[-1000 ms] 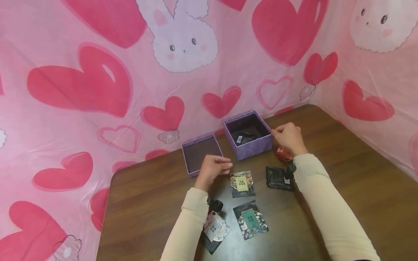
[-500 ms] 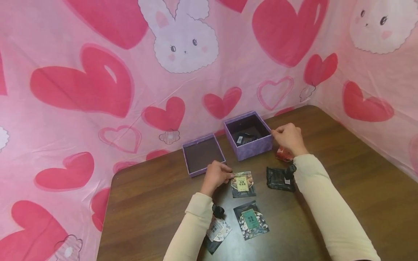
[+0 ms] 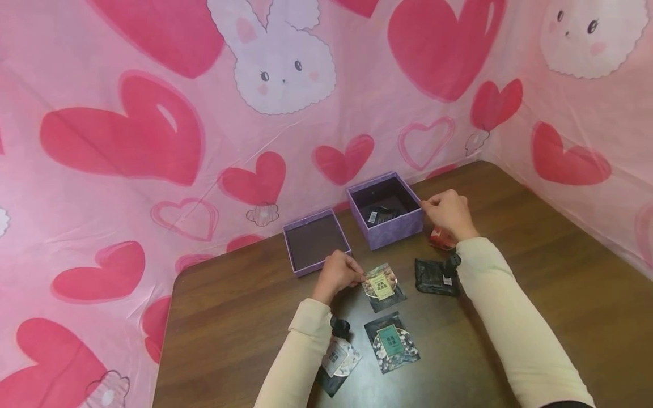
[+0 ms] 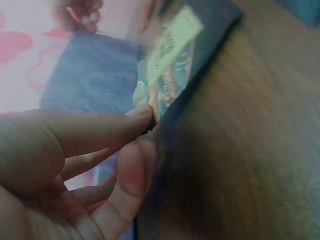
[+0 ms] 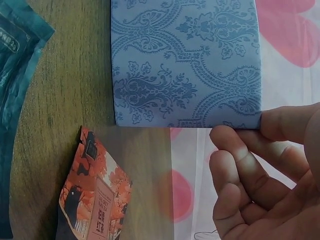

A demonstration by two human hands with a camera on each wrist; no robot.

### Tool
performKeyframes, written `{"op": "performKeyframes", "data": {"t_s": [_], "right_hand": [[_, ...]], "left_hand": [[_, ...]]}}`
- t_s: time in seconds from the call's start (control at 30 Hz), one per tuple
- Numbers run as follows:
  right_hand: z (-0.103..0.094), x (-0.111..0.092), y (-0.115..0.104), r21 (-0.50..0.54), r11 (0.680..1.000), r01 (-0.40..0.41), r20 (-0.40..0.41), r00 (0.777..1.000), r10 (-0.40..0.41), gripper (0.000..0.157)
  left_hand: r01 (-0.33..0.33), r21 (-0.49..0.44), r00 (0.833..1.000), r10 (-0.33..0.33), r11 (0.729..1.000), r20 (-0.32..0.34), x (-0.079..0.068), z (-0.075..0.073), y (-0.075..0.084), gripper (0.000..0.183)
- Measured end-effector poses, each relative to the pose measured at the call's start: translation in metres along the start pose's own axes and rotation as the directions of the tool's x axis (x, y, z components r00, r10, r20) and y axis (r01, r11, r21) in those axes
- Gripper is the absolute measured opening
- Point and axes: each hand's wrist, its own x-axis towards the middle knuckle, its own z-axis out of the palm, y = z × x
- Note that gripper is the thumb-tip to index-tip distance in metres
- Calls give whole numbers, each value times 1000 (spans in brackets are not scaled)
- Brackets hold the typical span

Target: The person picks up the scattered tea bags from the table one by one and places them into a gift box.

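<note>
In the head view my left hand (image 3: pixel 338 276) pinches the top left corner of a sachet with a yellow label (image 3: pixel 381 287). The left wrist view has that sachet (image 4: pixel 172 60) raised at a slant between thumb and fingertip. My right hand (image 3: pixel 451 214) grips the right side of a purple patterned box (image 3: pixel 395 230) at its rim. Close up, thumb and fingers of the right hand (image 5: pixel 270 165) hold the corner of the box (image 5: pixel 185 65). A dark sachet with a white barcode sticker (image 3: pixel 380 216) lies inside the box.
Left of the box lies its shallow lid (image 3: pixel 316 241), inside up. A green-labelled sachet (image 3: pixel 391 342), a pale-labelled sachet (image 3: pixel 339 362) partly under the left sleeve, a dark face-down sachet (image 3: pixel 433 277) and a red sachet (image 5: pixel 97 192) are on the wooden table (image 3: pixel 229 317).
My left hand came down to the yellow-labelled sachet and took its corner. The sachet has turned and shifted slightly right. My right hand stays on the box.
</note>
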Motion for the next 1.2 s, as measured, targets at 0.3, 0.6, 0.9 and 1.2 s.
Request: {"op": "performKeyframes", "data": {"t_s": [0.3,0.6,0.9,1.2], "right_hand": [[-1,2,2,-4,1000,3,-7,1000,-3,33],[-1,2,1,1,1000,4,-2,1000,-4,33],[1,-1,2,7,1000,-5,-8,1000,5,32],[1,-1,0,2,1000,-13,-13,1000,13,32]], "left_hand": [[145,-493,980,-55,858,192,3,-11,7,6],[171,-593,977,-56,787,207,6,-28,9,10],[93,-709,996,-57,700,75,18,-57,33,12],[56,-755,998,-49,654,32,37,-64,52,16]]}}
